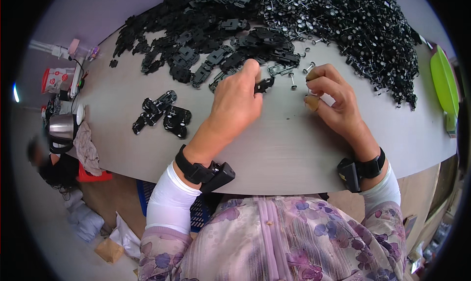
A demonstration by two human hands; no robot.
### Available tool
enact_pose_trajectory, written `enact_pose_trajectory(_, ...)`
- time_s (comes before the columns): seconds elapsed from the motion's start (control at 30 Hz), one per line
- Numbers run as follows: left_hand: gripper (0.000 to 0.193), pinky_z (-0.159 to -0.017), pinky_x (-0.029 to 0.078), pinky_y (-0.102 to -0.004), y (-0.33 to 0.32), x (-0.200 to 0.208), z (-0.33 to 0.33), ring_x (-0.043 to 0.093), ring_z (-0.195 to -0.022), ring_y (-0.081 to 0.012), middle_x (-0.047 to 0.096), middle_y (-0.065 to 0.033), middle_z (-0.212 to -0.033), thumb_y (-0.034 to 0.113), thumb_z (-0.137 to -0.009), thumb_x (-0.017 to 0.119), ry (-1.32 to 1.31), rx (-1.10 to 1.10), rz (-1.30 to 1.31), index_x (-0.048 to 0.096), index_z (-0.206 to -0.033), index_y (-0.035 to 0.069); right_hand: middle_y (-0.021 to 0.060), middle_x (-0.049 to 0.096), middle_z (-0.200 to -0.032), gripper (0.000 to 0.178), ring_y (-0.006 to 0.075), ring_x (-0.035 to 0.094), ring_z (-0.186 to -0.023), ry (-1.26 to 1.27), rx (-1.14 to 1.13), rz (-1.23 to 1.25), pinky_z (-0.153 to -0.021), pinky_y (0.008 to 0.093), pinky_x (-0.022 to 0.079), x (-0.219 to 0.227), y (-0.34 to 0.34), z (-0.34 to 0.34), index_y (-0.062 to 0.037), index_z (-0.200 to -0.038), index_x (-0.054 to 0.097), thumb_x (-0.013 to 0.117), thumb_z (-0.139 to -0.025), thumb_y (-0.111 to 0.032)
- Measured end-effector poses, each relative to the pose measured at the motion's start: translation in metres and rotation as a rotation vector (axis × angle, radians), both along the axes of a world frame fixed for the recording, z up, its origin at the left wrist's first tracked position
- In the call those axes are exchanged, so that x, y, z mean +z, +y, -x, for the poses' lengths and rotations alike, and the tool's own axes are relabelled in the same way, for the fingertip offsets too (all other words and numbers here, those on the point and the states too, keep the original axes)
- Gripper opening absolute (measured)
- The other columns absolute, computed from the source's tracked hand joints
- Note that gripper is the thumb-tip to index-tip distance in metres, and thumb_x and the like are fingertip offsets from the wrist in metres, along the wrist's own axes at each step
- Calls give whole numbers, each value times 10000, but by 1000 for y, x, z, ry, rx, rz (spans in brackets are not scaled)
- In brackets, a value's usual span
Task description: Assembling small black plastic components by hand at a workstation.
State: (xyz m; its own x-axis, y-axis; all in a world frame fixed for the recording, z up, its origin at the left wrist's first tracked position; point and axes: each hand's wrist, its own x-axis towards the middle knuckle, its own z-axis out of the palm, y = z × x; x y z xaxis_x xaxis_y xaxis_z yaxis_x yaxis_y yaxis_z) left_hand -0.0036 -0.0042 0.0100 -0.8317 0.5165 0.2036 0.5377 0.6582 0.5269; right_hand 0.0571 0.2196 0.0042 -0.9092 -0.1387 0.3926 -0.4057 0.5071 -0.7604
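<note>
I have left grip (pixel 238 95) closed on black, elongated plastic chassis (pixel 265 85), well in from pale-grey surface's (pixel 279 156) near edge; visible end points toward right grip (pixel 337 102), narrow, contents unclear.

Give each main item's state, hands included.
Left hand: closed on a dark chassis piece
Right hand: pinching, apparently on a wheel axle
Chassis pile: loose, heaped
Wheel-axle pile: loose, heaped
Smaller chassis group: set apart, clustered
Cloth: crumpled
Black wristbands: fastened
Kettle: lid state unclear
</note>
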Motion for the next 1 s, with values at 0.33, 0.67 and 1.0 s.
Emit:
enact_pose_trajectory(0.33, 172, -426, 413, -173, 3, 7, -9, 578, -540, -68, 631, -35, -767, -26, -794, 662, -1164, -131, -673, 607, -955, -1, 91, 597, -956, 323, 265, 596, -821, 299, 131, -160, -655, 333, 506, 4, -19, -4, -46, -858, 606, 730, -579, 58)
enact_pose_trajectory(0.67, 114, -466, 350, -147, -1, -7, -10, 485, -515, -36, 664, -95, -786, 67, -854, 676, -1354, -124, -902, 645, -933, -9, 91, 604, -924, 240, 262, 615, -791, 311, 156, -186, -636, 333, 515, 4, -26, -7, -30, -774, 597, 718, -595, 76)
enact_pose_trajectory(1.0, 78, -442, 321, -155, 1, -4, -8, 440, -495, -26, 647, -82, -758, 53, -854, 670, -1458, -321, -932, 648, -901, -5, 96, 617, -948, 214, 257, 633, -841, 323, 212, -96, -667, 335, 532, 8, -26, -12, -17, -777, 598, 736, -627, 46)
